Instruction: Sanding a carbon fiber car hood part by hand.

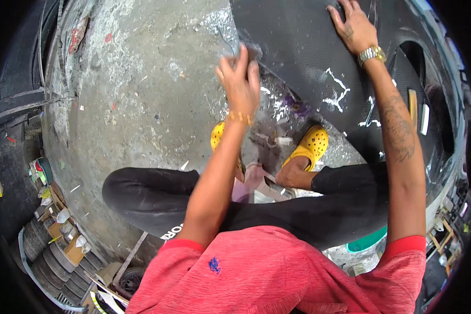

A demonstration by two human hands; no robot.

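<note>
My left hand [238, 83], slightly blurred, reaches to the left edge of a dark, woven-patterned panel [293, 36]; its fingers are curled near a small grey, wet-looking piece [252, 51], and what exactly it grips is unclear. My right hand [354, 32] lies on the same panel at the upper right, fingers apart and holding nothing. White glossy streaks show on the panel, and its edge runs diagonally down to the right past my left hand.
My feet in yellow clogs [312, 146] rest on the stained grey floor [120, 104]. Thin strips [412, 110] lie on the panel's right. At the lower left are stacked tires [52, 261] and assorted clutter; a teal object [365, 239] is behind my right knee.
</note>
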